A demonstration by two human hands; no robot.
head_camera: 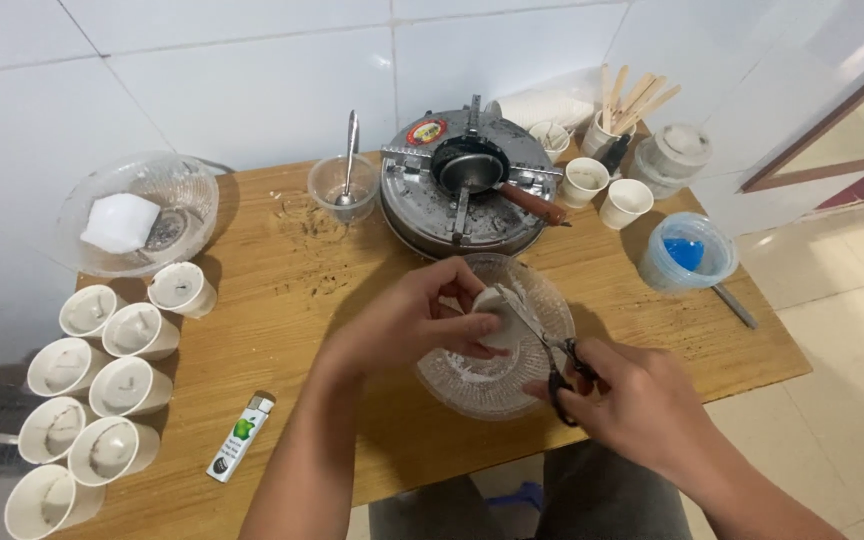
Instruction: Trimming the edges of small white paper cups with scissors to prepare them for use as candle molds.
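A small white cup (500, 315) is gripped in the left hand (422, 315), whose fingers are curled closed around it, and it is held tilted just above a clear glass bowl (472, 385). A pair of scissors (552, 360) is grasped in the right hand (632, 400), fingers closed through the black handles, and the blades are brought up against the cup's rim. White flakes and residue are seen lying inside the glass bowl, which is taken here as the landmark.

Directly behind the bowl, a round metal stove (457, 200) is set, with a small dark pan (467, 165) on top, its wooden handle pointed right. Behind and left of the bowl, a clear plastic cup (337, 190) is stood with a metal spoon (350, 150) in it. Far to the left and behind, a larger glass bowl (137, 215) is placed, holding a white block (120, 222). To the left of the landmark bowl, a cluster of white cups (102, 395) filled with pale wax is arranged near the table edge. A lighter (240, 438) is laid on the wooden table (292, 300), left and in front of the bowl. Behind and to the right, two more white cups (604, 192) and a cup of wooden sticks (627, 100) are stood. To the right, a clear tub (690, 255) with something blue inside is seen.
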